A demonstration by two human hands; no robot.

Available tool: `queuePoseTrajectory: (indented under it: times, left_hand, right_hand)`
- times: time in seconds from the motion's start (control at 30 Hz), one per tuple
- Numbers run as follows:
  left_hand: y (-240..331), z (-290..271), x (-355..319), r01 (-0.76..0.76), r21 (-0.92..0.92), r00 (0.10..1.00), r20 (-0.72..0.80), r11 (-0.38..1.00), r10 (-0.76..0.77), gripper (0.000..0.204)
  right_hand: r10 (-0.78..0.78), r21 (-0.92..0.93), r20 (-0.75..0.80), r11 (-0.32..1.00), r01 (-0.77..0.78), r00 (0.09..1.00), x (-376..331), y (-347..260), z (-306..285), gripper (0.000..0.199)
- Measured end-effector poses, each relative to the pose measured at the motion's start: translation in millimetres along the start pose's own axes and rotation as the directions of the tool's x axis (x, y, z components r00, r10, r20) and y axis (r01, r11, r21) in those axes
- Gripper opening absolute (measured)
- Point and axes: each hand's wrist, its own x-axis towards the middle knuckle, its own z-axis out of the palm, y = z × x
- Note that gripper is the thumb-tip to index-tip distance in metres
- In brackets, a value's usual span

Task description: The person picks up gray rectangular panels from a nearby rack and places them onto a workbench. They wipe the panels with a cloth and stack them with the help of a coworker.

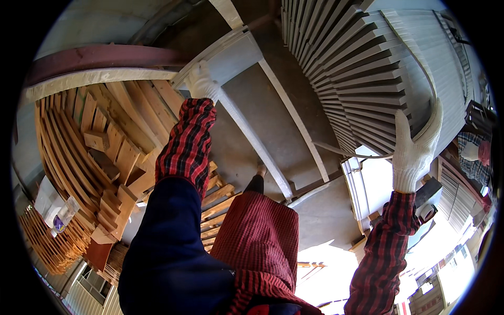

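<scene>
I see my left hand (201, 81), in a white knit glove, closed around the end of a long pale-grey slat (252, 139), gripping it where it meets a wide grey panel (239, 52). The hold at one end looks meant to steer the whole length, since the slat runs on toward the near middle of the view, well beyond a single grip.

My right hand (415, 149), gloved the same, is raised on the right with fingers pressed together and extended, lying flat against a thin curved strip (428, 79) beside the stack of grey slats (346, 63). I cannot tell whether it pinches the strip or only steadies it.

The slats are flat, smooth-faced, painted-looking boards, stacked on edge in tight fanned rows so their narrow edges show like ribs. On the left lie raw wooden pallets (105, 136), rough, tan, with blocky spacers. My sleeves are red and dark plaid.
</scene>
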Motion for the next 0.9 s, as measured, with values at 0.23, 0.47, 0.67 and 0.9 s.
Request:
queuePoseTrajectory:
  times: [0.23,0.47,0.67,0.9]
  left_hand:
    - [3,6,-25,-0.042,-0.02,0.999,0.021,0.999,0.042,0.068]
    - [12,-7,-1,0.043,0.087,0.734,0.673,0.995,-0.091,0.05]
    - [26,7,-4,-0.247,0.141,0.61,0.791,0.959,0.041,0.034]
    - [-1,12,-11,-0.149,-0.059,0.672,0.726,0.987,0.145,0.037]
  right_hand:
    - [-0.021,0.007,-0.016,1.0,0.021,1.0,2,3,1,0.078]
    - [-0.022,-0.006,-0.002,1.0,0.022,1.0,-1,10,3,0.078]
    - [-0.018,-0.083,0.01,0.996,0.019,1.0,-4,14,2,0.08]
    - [-0.173,-0.108,-0.114,0.981,0.161,0.978,3,7,-2,0.077]
